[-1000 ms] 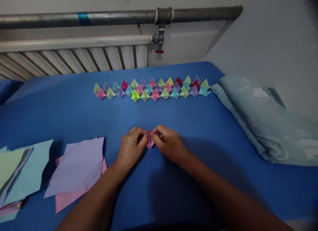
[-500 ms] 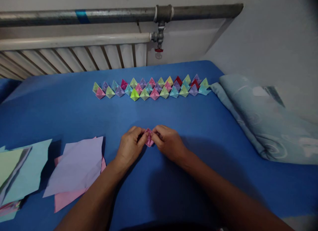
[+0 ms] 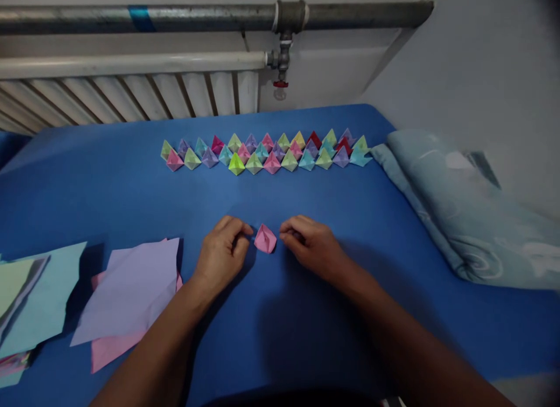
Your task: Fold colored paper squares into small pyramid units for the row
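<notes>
A small folded pink paper boat [image 3: 265, 239] rests by itself on the blue surface between my two hands. My left hand [image 3: 224, 247] is just to its left, fingers curled loosely, with a gap between thumb and forefinger and nothing held. On the other side, my right hand [image 3: 315, 245] hovers close to the boat's right edge, its thumb and forefinger slightly apart and empty. Neither hand appears to touch the paper. Farther back stand several similar folded paper boats [image 3: 272, 163] in green, purple, blue, pink, red and yellow, packed in staggered rows.
Purple sheets [image 3: 135, 284] lie over pink paper at the left, beside a stack of light blue and green sheets [image 3: 48, 296]. A folded light blue blanket [image 3: 450, 209] occupies the right. Behind the blue surface [image 3: 210, 203] are a radiator [image 3: 196, 92] and a metal pipe [image 3: 210, 17].
Both hands have let go of the pink paper boat and drawn apart to either side. The boat now sits turned slightly on the surface. The view has tilted a little.
</notes>
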Demonstrator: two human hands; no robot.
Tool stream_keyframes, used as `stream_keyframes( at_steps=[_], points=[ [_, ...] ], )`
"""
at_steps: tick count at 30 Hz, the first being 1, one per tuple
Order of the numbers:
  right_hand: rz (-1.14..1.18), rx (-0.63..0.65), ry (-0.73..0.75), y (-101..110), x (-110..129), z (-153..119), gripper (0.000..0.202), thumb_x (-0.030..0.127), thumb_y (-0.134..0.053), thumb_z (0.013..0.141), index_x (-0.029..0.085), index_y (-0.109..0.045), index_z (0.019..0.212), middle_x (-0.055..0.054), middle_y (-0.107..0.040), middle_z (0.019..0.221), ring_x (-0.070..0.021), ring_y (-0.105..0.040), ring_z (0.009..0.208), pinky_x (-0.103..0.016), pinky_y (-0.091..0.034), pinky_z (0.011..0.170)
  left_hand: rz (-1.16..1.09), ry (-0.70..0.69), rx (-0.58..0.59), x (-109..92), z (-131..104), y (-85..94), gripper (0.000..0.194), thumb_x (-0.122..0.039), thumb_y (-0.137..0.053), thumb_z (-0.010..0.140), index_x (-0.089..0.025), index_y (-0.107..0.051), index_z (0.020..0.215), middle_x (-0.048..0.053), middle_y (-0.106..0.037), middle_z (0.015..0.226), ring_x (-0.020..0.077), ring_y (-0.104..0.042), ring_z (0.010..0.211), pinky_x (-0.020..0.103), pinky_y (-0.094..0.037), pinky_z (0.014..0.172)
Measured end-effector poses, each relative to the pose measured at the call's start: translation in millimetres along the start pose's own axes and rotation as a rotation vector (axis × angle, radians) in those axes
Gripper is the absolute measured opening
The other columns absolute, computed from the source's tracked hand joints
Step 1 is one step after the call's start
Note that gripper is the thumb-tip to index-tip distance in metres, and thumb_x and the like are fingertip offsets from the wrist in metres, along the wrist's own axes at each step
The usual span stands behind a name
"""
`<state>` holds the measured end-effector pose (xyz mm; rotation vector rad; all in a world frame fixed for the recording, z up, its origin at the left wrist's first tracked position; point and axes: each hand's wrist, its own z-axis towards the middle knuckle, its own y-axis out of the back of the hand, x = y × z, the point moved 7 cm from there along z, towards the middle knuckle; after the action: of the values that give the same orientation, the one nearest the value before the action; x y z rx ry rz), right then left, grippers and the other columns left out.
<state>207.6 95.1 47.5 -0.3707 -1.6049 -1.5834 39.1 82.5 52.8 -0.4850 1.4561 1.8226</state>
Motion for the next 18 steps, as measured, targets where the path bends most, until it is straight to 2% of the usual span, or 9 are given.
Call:
stream_keyframes(
  at_steps=[5, 9, 14, 18],
  points=[
    [-0.019, 0.139, 0.096, -6, 4, -3, 0.026, 0.008, -0.05, 0.086, 0.022, -0.068, 0.098, -0.002, -0.06, 0.085, -0.0135, -0.057, 0.082, -0.026, -0.043, 0.076, 0.043, -0.082, 0.169, -5, -5, -11.2, 0.026, -0.01, -0.046, 0.084, -0.02, -0.068, 0.093, 0.003, -0.063, 0.089, 0.0133, -0.061, 0.079, 0.027, -0.051, 0.073],
    [-0.127, 0.239, 0.075, -12, 6, -5, 0.033, 0.01, -0.046, 0.09, 0.023, -0.068, 0.109, -0.002, -0.055, 0.082, -0.0132, -0.054, 0.074, -0.025, -0.041, 0.07, 0.161, -0.092, 0.258, -6, -9, -18.5, 0.031, -0.012, -0.044, 0.086, -0.02, -0.07, 0.101, 0.005, -0.065, 0.093, 0.0156, -0.062, 0.082, 0.032, -0.053, 0.077],
    [-0.277, 0.301, 0.077, -15, 9, -6, 0.033, 0.012, -0.045, 0.091, 0.025, -0.068, 0.113, -0.003, -0.055, 0.085, -0.0125, -0.05, 0.071, -0.024, -0.037, 0.065, 0.243, -0.124, 0.307, -7, -11, -22.3, 0.033, -0.011, -0.043, 0.087, -0.02, -0.07, 0.104, 0.006, -0.066, 0.094, 0.0167, -0.063, 0.084, 0.031, -0.052, 0.076],
    [-0.385, 0.341, 0.09, -18, 11, -6, 0.031, 0.011, -0.044, 0.091, 0.021, -0.068, 0.108, -0.006, -0.058, 0.091, -0.0132, -0.049, 0.072, -0.024, -0.035, 0.063, 0.259, -0.165, 0.346, -8, -10, -23.6, 0.033, -0.01, -0.043, 0.087, -0.02, -0.069, 0.105, 0.006, -0.066, 0.094, 0.0166, -0.061, 0.081, 0.03, -0.051, 0.073]
  ],
)
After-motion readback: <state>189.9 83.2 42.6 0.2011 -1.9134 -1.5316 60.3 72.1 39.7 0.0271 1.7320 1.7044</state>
